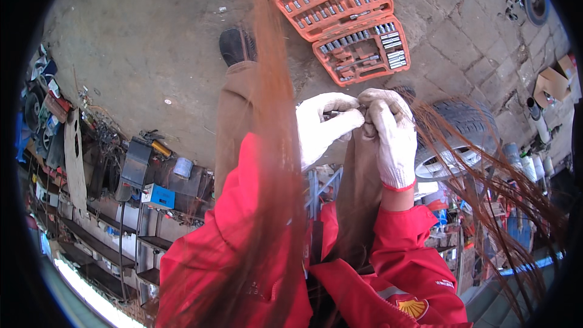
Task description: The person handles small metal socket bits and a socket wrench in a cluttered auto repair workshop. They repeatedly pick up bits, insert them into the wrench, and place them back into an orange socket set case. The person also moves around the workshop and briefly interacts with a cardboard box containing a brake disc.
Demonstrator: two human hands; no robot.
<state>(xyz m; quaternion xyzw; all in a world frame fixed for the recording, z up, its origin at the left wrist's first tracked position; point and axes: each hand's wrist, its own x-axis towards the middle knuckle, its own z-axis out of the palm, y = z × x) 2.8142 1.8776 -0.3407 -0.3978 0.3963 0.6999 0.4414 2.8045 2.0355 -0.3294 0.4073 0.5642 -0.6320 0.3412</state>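
head view: both hands are wearing pale work gloves and are meeting just above the brown trousers point(237, 115), right of picture centre. left hand point(328, 126) is coming in from the left, thumb and fingers narrowing on a small metal piece point(331, 113), dark and mostly hidden by the glove; can't tell its exact kind. right hand point(393, 136) is curling its fingers in, tips bunching right beside the left fingertips; can't tell if it's gripping the same piece or only touching it. the metal piece is sitting between left thumb and fingers, near the right fingertips. orange socket case point(317, 39) is lying open on the floor point(152, 42) ahead of the hands, its two halves carrying rows of silver sockets point(343, 42). tire point(464, 118) is lying just right of the right hand, pale rim showing. another wheel point(537, 1) is lying well apart at upper right; cardboard box point(551, 85) is standing open below it, near the right edge. dark shoe point(235, 47) is resting on the floor left of the case. at lower left, blue box point(159, 196) and white can point(182, 167) are sitting near each other amid clutter. long reddish hair point(276, 85) is hanging across the view, blurring and covering part of the red jacket point(413, 243).
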